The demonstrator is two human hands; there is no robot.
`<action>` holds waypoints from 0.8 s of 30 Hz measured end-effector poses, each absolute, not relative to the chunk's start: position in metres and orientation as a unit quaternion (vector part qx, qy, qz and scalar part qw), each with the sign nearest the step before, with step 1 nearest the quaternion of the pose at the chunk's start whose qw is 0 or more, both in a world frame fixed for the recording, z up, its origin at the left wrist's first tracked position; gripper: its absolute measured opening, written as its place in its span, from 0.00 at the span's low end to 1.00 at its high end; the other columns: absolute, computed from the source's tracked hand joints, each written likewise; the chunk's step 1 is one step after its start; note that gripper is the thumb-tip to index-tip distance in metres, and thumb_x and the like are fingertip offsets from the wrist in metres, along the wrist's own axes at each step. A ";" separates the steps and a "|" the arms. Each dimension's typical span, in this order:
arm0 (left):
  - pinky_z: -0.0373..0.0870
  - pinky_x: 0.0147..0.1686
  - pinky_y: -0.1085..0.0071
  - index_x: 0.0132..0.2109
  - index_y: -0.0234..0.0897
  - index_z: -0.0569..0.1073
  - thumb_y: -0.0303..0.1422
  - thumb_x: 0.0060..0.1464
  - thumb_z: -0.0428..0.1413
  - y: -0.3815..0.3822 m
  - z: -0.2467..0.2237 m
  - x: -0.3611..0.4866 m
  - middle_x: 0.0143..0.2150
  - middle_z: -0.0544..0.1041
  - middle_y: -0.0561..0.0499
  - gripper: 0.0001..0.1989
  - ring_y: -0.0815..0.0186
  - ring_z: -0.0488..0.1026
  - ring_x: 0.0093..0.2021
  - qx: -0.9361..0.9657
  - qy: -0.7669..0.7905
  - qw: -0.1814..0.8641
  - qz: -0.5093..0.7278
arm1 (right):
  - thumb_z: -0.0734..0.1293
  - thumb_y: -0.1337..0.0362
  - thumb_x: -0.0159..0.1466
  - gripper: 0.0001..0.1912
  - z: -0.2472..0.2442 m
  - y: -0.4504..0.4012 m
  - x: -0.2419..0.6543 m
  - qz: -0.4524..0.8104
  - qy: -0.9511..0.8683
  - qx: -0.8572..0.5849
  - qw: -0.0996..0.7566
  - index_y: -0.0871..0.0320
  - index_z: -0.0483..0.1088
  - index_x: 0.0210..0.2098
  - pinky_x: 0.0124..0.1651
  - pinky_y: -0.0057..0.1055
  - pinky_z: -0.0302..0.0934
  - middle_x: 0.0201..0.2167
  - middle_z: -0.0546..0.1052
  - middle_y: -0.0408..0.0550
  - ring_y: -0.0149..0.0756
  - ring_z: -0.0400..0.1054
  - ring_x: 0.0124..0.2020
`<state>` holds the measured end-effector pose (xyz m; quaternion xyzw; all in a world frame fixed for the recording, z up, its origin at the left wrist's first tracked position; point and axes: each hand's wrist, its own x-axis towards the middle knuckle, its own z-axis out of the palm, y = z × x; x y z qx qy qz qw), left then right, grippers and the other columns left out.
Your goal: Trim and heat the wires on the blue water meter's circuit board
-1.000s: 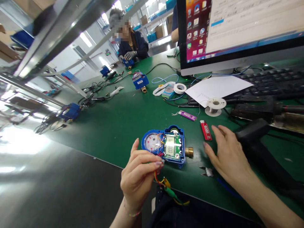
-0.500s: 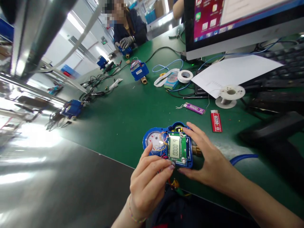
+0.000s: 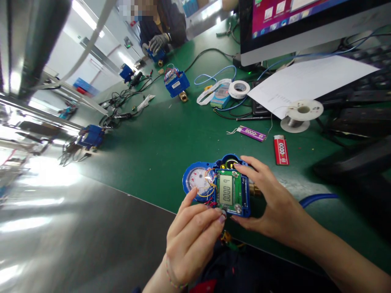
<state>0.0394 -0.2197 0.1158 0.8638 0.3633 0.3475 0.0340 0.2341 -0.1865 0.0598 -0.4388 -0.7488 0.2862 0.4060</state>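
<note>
A blue water meter (image 3: 198,167) lies near the table's front edge with its cover off. A round dial shows on its left, and a green circuit board with an LCD (image 3: 226,189) on its right. My right hand (image 3: 271,203) spans the meter's right end, fingers at the far side and thumb at the near side, by a brass fitting (image 3: 254,189). My left hand (image 3: 192,236) is pinched at the board's near edge, index finger stretched toward the dial. Something small and greyish sits at its fingertips, too hidden to name. Thin coloured wires (image 3: 210,187) run between dial and board.
On the green table (image 3: 146,146) lie a purple lighter-like pack (image 3: 252,133), a red lighter (image 3: 281,150), a solder spool (image 3: 295,122), a tape roll (image 3: 239,89) and another blue meter (image 3: 177,84). A monitor (image 3: 275,44) stands at right. A gloved person (image 3: 161,36) works across.
My view has shifted slightly, so the background sits a little higher. Both hands keep nearly the same place on the meter, and the display reading looks unchanged.
</note>
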 end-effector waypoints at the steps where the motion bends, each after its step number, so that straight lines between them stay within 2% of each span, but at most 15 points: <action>1: 0.69 0.54 0.46 0.39 0.27 0.74 0.17 0.52 0.55 -0.220 0.116 0.039 0.41 0.77 0.47 0.08 0.65 0.73 0.42 0.865 0.362 0.036 0.346 | 0.73 0.66 0.51 0.42 0.060 -0.187 0.234 0.287 -0.748 -0.439 0.407 0.56 0.51 0.61 0.60 0.48 0.56 0.62 0.53 0.57 0.48 0.51 0.62; 21: 0.69 0.54 0.48 0.39 0.29 0.74 0.14 0.47 0.57 -0.220 0.110 0.040 0.40 0.77 0.49 0.12 0.67 0.72 0.40 0.852 0.381 0.042 0.356 | 0.72 0.64 0.53 0.40 0.059 -0.187 0.233 0.269 -0.754 -0.434 0.412 0.56 0.51 0.60 0.59 0.49 0.57 0.61 0.54 0.59 0.50 0.51 0.61; 24: 0.69 0.54 0.48 0.39 0.30 0.74 0.15 0.49 0.56 -0.220 0.110 0.041 0.39 0.78 0.49 0.11 0.67 0.72 0.40 0.852 0.381 0.040 0.355 | 0.72 0.65 0.53 0.39 0.060 -0.188 0.233 0.268 -0.754 -0.436 0.411 0.56 0.51 0.60 0.59 0.49 0.57 0.61 0.54 0.59 0.49 0.51 0.61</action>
